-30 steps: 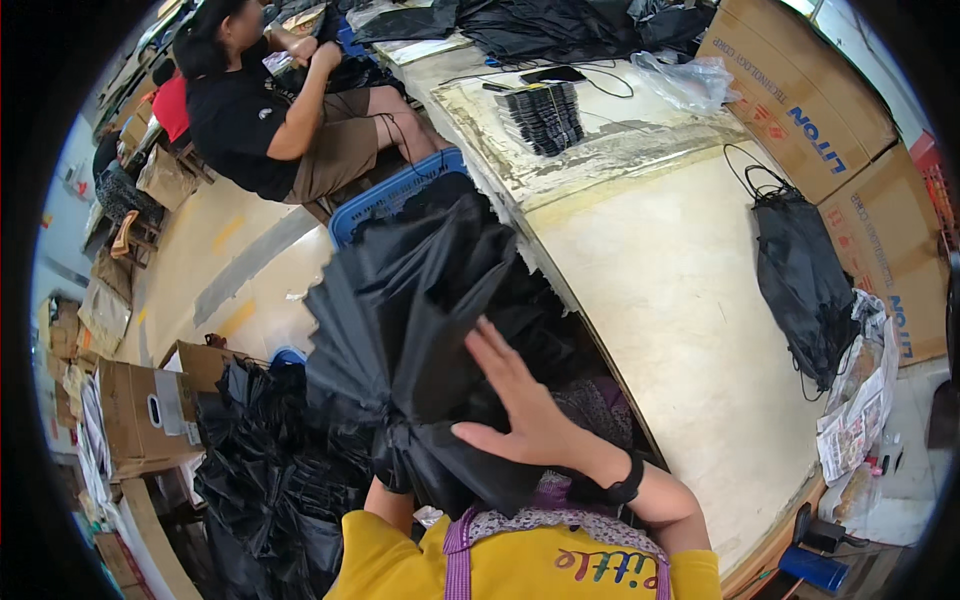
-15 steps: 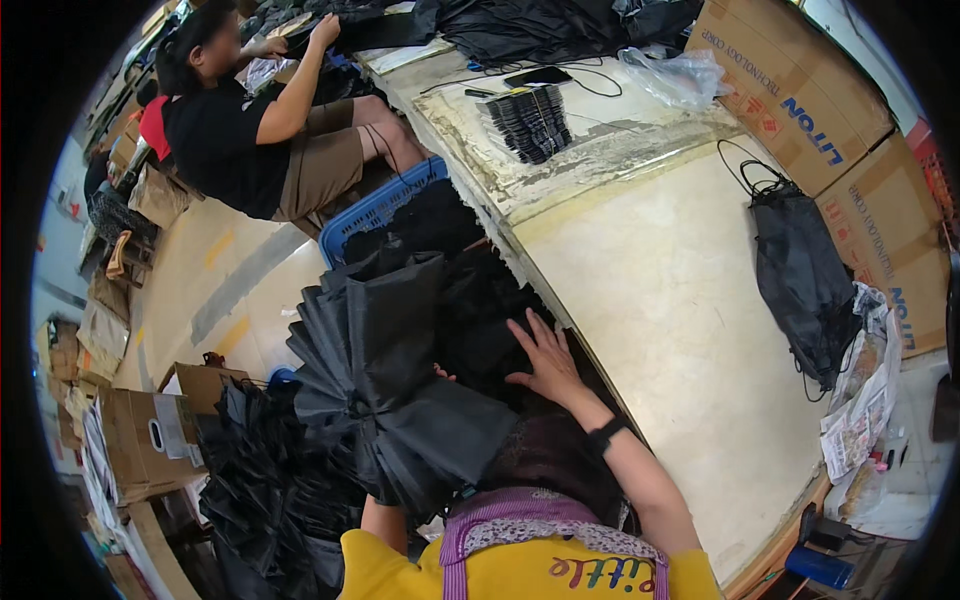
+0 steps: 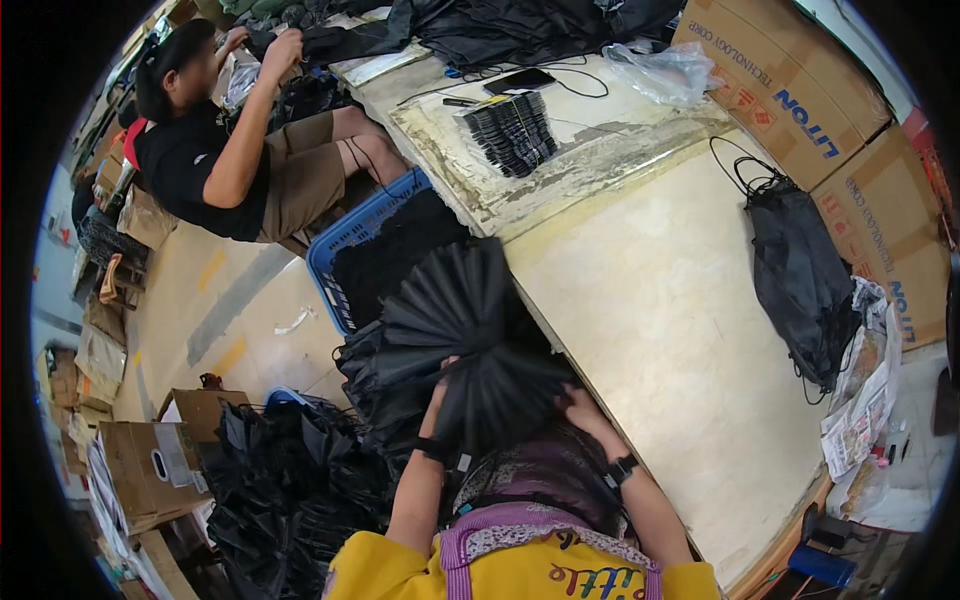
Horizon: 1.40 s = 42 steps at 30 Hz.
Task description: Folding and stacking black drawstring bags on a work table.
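Note:
A piece of black pleated fabric (image 3: 478, 335), spread like a round fan about a gathered middle, is held up in front of my body. My left hand (image 3: 446, 378) grips it from the left and below; the fabric covers most of its fingers. At the lower right edge of the fabric, beside the table edge, my right hand (image 3: 584, 410) is closed with its fingers curled at the cloth, slightly blurred. Behind the fan, more black fabric (image 3: 385, 240) fills a blue plastic basket (image 3: 325, 262).
A pale worktable (image 3: 640, 300) runs along my right, bearing a black drawstring bag (image 3: 800, 275), a bundle of black strips (image 3: 508, 135) and a phone (image 3: 519, 81). Cardboard boxes (image 3: 765, 90) stand behind. A black fabric heap (image 3: 290, 490) lies left. A co-worker (image 3: 205, 150) sits at far left.
The pleated fabric has swung right and away from my body, turning as it moved. My left hand has come into sight; my right hand has drawn back from spread fingers to the fabric's edge.

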Available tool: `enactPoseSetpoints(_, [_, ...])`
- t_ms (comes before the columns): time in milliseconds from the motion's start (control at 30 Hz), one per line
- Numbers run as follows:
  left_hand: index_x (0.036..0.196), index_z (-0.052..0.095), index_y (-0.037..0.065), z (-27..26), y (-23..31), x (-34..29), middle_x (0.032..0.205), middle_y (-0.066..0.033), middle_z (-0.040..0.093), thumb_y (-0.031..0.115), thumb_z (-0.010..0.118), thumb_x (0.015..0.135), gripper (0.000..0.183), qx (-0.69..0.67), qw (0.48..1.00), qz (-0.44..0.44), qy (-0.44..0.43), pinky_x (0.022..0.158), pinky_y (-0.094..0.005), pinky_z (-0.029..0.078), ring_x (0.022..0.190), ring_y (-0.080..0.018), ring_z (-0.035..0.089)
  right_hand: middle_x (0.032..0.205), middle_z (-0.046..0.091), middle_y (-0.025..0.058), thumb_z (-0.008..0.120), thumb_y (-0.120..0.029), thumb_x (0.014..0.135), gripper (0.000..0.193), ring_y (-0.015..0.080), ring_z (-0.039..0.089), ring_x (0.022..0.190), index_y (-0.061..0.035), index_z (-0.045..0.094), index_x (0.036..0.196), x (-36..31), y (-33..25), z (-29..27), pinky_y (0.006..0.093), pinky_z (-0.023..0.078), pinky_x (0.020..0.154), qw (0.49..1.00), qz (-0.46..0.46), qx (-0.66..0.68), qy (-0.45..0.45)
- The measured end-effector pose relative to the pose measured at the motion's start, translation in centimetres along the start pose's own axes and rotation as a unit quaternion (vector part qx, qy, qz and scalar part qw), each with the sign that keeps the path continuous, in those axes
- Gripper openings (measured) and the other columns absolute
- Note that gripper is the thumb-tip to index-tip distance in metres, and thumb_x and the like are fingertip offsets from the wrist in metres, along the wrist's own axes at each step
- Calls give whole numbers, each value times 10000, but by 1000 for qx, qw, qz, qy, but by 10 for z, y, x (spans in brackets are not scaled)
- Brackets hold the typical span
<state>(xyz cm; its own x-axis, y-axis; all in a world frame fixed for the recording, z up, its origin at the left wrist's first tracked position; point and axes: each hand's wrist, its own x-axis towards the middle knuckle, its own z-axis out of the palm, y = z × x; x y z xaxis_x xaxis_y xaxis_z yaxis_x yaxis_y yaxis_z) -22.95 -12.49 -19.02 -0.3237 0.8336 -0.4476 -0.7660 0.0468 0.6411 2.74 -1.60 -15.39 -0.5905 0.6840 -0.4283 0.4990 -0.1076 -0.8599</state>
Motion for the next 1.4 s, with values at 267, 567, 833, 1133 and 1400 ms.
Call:
enactPoseSetpoints(267, [1255, 444, -85, 14, -47, 96, 1031, -171, 672, 188, 773, 800, 624, 362, 845, 304, 250, 842, -379, 500, 940, -297, 650, 1342, 524, 220, 617, -268, 918, 472, 384, 517, 1217, -19, 521, 1307, -44, -81, 28, 438, 428, 993, 931, -218, -182, 228])
enactPoseSetpoints(567, [1295, 334, 23, 76, -59, 100, 1013, -297, 627, 218, 723, 742, 703, 485, 776, 222, 337, 806, -507, 480, 957, -499, 603, 1467, 375, 179, 736, -279, 780, 556, 385, 426, 1257, -67, 563, 1265, 35, -58, 24, 454, 424, 1004, 894, -83, -440, 23])
enactPoseSetpoints(833, [687, 580, 20, 123, -6, 20, 796, -176, 615, 171, 678, 845, 240, 700, 621, 353, -8, 623, -450, 438, 749, -366, 610, 1073, 648, 222, 673, -156, 791, 300, 375, 611, 1012, -41, 641, 1066, 69, -11, 29, 445, 516, 846, 928, -9, -373, 14])
enactPoseSetpoints(1133, [1243, 602, 39, 90, -14, 128, 1275, -126, 590, 154, 562, 809, 450, 814, 378, 393, -202, 1099, -421, 343, 1250, -298, 490, 1284, 557, 225, 644, -200, 850, 517, 336, 544, 1191, -76, 518, 1335, 63, 8, 57, 441, 453, 981, 853, -62, -497, 149])
enactPoseSetpoints(1400, [1202, 637, 241, 96, 21, 143, 1502, -34, 335, 405, 742, 749, 493, 863, 394, 315, -11, 1063, -716, 164, 1383, -354, 296, 1361, 523, 141, 497, -81, 894, 542, 361, 521, 1221, -155, 431, 1426, 119, 82, 37, 474, 414, 1047, 862, -160, -396, 274])
